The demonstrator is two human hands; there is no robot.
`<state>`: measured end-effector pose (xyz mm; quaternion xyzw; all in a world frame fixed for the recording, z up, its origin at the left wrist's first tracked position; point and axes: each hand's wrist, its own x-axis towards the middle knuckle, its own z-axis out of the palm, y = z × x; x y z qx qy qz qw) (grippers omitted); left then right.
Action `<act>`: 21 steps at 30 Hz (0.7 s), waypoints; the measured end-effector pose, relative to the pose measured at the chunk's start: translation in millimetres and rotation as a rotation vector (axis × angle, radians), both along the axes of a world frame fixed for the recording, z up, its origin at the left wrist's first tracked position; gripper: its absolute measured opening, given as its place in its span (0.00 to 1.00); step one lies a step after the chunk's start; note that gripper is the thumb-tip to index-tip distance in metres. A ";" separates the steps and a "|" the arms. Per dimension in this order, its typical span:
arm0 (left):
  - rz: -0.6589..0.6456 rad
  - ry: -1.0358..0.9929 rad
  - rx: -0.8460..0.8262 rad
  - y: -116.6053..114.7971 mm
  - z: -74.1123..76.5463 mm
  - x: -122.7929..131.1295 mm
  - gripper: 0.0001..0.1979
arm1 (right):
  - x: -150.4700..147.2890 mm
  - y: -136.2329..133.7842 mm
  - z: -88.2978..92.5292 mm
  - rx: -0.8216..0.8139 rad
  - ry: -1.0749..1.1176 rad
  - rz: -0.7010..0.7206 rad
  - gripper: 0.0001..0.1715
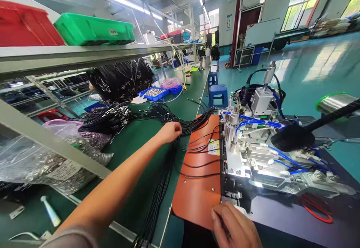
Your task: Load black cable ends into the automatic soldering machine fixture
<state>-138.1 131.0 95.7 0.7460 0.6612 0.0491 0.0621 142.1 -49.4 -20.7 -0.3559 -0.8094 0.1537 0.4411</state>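
Orange and smooth, the rubbery mat (197,191) lies flat at the near edge of the worktop (132,143), and my right grip (233,227) rests at its front corner, fingers curled down; I cannot tell whether they pinch anything. Just beside the mat on the right stands a machine (253,154) of bright machined metal blocks, threaded with thin blue hoses. A few stray strands cross the mat from the black wires (160,180), a long, glossy bundle running along the mat's left side over dark green matting. My left grip (170,132) is closed around that bundle farther up, where the wires fan out. To the left, crinkled clear plastic bags (56,154) hold small metal parts. Beyond, a shallow blue tray (154,92) is filled with silvery pieces. A grey shelf (84,55) overhead carries a green bin (94,29) and a red bin (25,25). Two blue stools (218,92) stand on the shiny teal floor (309,68) of a bright hall with large windows.
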 end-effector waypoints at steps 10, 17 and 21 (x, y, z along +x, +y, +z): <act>0.109 0.068 -0.073 -147.5 -42.4 11.3 0.10 | -0.9 -2.2 12.0 -0.072 -0.061 0.018 0.11; 0.205 0.129 -0.090 -155.9 -44.4 11.2 0.07 | -0.7 -4.1 10.0 -0.107 -0.077 -0.003 0.12; 0.274 0.132 -0.139 -159.0 -47.8 18.7 0.06 | -1.3 -4.4 9.1 -0.113 -0.101 -0.003 0.11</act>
